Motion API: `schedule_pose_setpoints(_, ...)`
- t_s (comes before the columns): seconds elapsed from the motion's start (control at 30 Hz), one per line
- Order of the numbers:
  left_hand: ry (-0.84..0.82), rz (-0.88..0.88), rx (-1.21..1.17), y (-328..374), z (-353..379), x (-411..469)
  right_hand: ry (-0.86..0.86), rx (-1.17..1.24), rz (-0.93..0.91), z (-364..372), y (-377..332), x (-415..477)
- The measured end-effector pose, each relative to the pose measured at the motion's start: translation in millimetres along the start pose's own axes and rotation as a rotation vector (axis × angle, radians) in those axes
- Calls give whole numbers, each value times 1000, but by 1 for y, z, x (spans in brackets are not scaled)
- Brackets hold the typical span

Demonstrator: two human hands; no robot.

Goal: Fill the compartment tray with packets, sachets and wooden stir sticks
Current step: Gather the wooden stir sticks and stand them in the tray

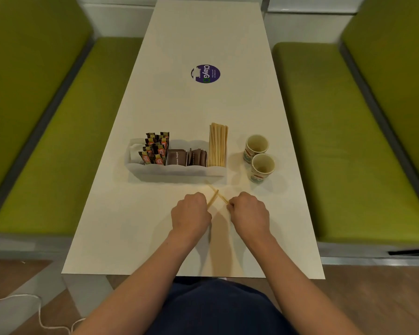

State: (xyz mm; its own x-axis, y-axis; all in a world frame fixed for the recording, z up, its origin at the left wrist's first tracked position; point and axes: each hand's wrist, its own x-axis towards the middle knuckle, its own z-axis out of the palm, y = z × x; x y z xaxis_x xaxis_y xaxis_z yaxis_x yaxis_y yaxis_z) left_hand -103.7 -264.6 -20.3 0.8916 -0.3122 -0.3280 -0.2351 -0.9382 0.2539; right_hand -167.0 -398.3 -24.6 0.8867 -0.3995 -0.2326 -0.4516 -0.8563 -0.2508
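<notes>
Loose sticks: two thin pale wooden stir sticks, one in each hand, crossed in an X just in front of the tray's right end.
Left stick (213, 199): its near end is in the left hand; the long axis runs away from the person and slants right.
Right stick (222, 199): its near end is in the right hand; the long axis runs away and slants left, and the far tip is blurred near the tray front.
Left hand (191, 213): knuckles up, fingers curled – the grip is closed round its stick at the thumb side.
Right hand (249, 213): knuckles up, fingers curled – the grip pinches its stick at the fingertips.
Tray: one white compartment tray with a scalloped front wall (177, 170), lying crosswise on the tabletop beyond the hands.
Tray contents, left to right: white paper packets (136, 152); upright orange-and-brown sachets (156, 148); brown sugar packets (177, 157); darker brown packets (198, 157); a bundle of upright wooden stir sticks (218, 146) in the rightmost compartment, too tightly packed to count.
Cups: two small printed paper cups (263, 166), upright and touching, just right of the tray.
Tabletop: one long white tabletop (136, 238) with one round purple sticker (205, 73) farther away.
Seats: two green padded benches (336, 141), one on each side.
</notes>
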Motion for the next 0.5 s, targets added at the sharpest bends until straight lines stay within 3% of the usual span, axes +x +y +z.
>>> schedule_pose_setpoints(0.3,-71,55,119,-2,-11,3,-104,-138,-42,-25,-15,13)
schedule_pose_setpoints(0.4,-83,77,120,-7,-14,3,-102,-72,-28,-26,-7,13)
schedule_pose_setpoints(0.5,-94,67,37,-17,-18,4,-60,149,-6,-26,7,9)
